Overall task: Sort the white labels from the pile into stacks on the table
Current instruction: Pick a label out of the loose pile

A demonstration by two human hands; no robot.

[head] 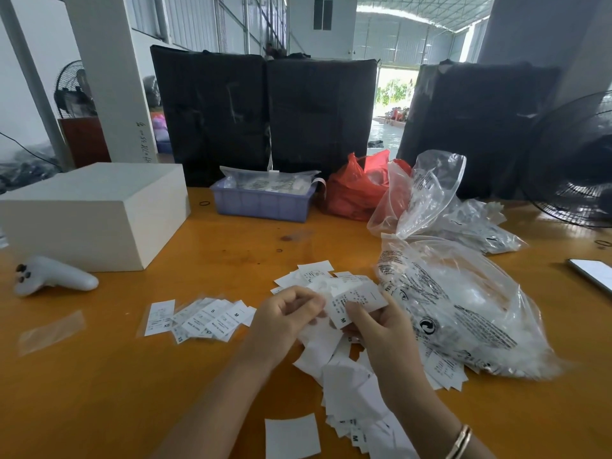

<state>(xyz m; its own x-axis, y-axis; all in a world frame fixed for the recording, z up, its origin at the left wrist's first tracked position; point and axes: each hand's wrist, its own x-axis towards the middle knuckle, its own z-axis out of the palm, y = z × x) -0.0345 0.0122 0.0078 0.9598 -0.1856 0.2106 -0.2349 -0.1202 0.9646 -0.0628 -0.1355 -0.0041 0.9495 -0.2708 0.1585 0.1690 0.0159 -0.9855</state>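
A loose pile of white labels [344,385] spreads over the orange table [198,376] from its middle toward the near edge. My right hand [377,329] pinches a few labels [356,301], the lowest one marked M. My left hand [284,314] is beside it with fingers curled, touching the same bunch at its left edge. To the left lie sorted labels [205,318] fanned out in small stacks, marked XS, S and M. One blank label [293,437] lies alone near the table's front.
Clear plastic bags [463,309] with printed text lie right of the pile. At the back stand a purple tray [261,200], a red bag [357,187] and a white box [92,213]. A white controller [53,276] lies left, a phone [592,274] right, a fan [576,160] far right.
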